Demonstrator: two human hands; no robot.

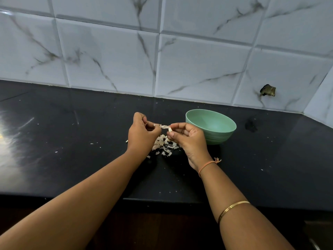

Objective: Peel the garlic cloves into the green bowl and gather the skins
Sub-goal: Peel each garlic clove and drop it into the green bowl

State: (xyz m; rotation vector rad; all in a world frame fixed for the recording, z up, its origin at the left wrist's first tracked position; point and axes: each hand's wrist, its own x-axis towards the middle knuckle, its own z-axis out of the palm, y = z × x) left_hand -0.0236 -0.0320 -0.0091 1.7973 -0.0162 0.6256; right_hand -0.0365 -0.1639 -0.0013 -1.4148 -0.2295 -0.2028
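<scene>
– Black counter runs back to a marble-veined tiled wall. Where are the edges?
– Its front edge crosses under both forearms. At far right the wall turns a corner toward the person.
– And the hands?
– Both are raised above the middle of the counter. The left hand pinches one end of a strip of skin. The right hand pinches the garlic clove between thumb and fingertips, the strip stretched between the two hands.
– The bowl?
– The green bowl stands upright just right of the right hand. The pile of skins lies beneath the hands.
– Room to move?
– Wide bare counter to the left, with glare on it; a shorter stretch lies between the bowl and the corner.
</scene>
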